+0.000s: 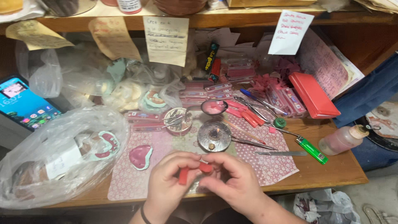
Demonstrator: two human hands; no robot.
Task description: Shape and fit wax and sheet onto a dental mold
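Where the two hands meet at the near edge of the bench, a bent strip of red wax (195,171) runs between them: the left hand (168,186) pinches its lower end between thumb and fingers, closed tight on it, while the right hand (232,178) grips the upper end at the fingertips, equally closed. The strip looks soft and matte, folded into an angle, and it sits over the front edge of a pink patterned mat (265,161). Just beyond the knuckles stands a round metal burner (214,136) with a small flame at its centre, dull grey and shallow. Left of it lies a pink wax plate on a pale green cast (140,157), smooth and horseshoe-shaped. A crinkled clear plastic bag (54,161) at far left holds another cast. To the right lie a green lighter (311,150), a flat steel blade (280,153) and a translucent squeeze bottle (342,140).
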